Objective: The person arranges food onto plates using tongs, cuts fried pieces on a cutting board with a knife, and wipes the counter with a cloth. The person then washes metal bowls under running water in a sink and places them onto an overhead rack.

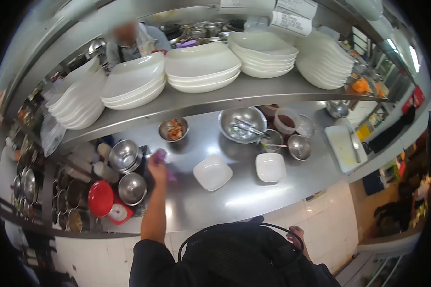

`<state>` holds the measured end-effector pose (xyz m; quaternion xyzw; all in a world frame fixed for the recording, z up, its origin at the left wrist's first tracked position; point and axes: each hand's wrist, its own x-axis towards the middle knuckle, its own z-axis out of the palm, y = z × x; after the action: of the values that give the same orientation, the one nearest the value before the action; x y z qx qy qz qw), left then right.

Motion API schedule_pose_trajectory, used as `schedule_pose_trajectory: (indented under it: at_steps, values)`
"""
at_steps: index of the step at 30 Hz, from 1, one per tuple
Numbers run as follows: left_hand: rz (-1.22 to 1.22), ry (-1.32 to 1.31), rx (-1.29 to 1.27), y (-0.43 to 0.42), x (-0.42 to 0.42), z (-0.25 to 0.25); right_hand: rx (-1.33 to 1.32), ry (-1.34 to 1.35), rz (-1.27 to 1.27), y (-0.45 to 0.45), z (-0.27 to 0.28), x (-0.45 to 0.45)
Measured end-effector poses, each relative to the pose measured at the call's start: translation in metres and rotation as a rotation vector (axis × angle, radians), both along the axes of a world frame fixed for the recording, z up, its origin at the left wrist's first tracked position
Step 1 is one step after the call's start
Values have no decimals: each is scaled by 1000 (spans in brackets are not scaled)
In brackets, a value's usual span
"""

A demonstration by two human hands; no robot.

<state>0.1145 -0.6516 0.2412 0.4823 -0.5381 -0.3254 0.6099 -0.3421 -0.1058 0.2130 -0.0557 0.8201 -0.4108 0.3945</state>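
My left hand (156,165) reaches over the steel counter, its fingers closed on a crumpled purple cloth (160,154). Close to that hand are a steel bowl of chopped orange-brown food (174,130) and an unfilled steel bowl (132,188). Two white square dishes stand apart on the counter: a left dish (212,172) and a right dish (271,167). Below the counter's front edge, beside my body, hangs my right hand (296,237); its fingers look loosely apart, holding nothing that I can see.
Stacks of white plates (203,67) line the shelf above. A large steel bowl (243,124) with tongs stands at the back, near a tub of dark sauce (286,120). A knife lies on the white cutting board (345,148). A red scale (119,213) sits left. Another person (136,43) stands behind the shelf.
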Motion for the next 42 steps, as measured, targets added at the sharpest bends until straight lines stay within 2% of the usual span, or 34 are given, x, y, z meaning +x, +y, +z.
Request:
schedule_pose_trajectory:
  at_steps: [1, 3, 4, 5, 6, 7, 9, 10, 13, 16, 18, 20, 21, 23, 24, 25, 26, 28, 29, 32, 35, 36, 39, 42]
  values:
    - [-16, 40, -50, -9, -3, 24, -22, -46, -104, -4, 0, -8]
    - [159, -634, -177, -34, 9, 24, -25, 99, -43, -6, 14, -9]
    - [57, -736, -23, -40, 11, 17, 38, 231, 24, -3, 8, -12]
    - [-45, -834, 131, -39, 12, 5, -42, 281, 65, 1, 1, -15]
    - [-13, -1150, 297, -29, 13, -14, -70, 309, 94, -10, 23, -3]
    - [-26, -1121, 318, -24, 4, -20, -124, 272, 109, -22, 36, 4]
    - [187, -1038, 83, -19, -10, -21, -223, 289, 220, -52, 62, 20]
    - [150, -1003, 85, -26, -11, -33, -125, 387, 332, -68, 61, 19]
    - [53, -894, -31, -21, -22, -49, -217, 432, 596, -141, 80, 51]
    - [12, -913, 200, 39, -50, -4, -300, 380, 828, -213, 99, 102]
    - [12, -869, 287, 80, -65, 10, -295, 420, 817, -247, 92, 133]
    - [31, -886, 231, 132, -76, 10, -367, 573, 685, -281, 94, 161]
    - [35, -910, 177, 154, -79, 1, -389, 568, 635, -303, 78, 163]
    - [-185, -879, 103, 199, -73, 8, -329, 458, 460, -344, 27, 158]
    - [-335, -954, 140, 220, -68, 16, -336, 436, 411, -351, 37, 156]
    - [-480, -1029, 186, 236, -58, 23, -279, 207, 485, -355, 59, 156]
    - [-510, -1064, 171, 238, -39, 27, -227, -24, 560, -356, 71, 157]
    - [-683, -1111, 52, 227, 4, 32, -286, -100, 416, -351, 66, 160]
    - [-513, -1144, -54, 212, 26, 16, -330, -146, 316, -346, 67, 156]
    - [-62, -1083, -132, 150, 49, -25, -432, -34, 306, -292, 64, 143]
    - [2, -1000, -73, 113, -29, -7, -373, -144, 75, -211, 85, 134]
    - [-5, -977, -64, 104, -61, 0, -365, -208, 34, -184, 73, 126]
    - [-228, -836, -178, 82, -155, 20, -348, -178, -147, -119, 83, 117]
    - [-424, -799, -200, 59, -235, -6, -260, -87, -285, -88, 96, 120]
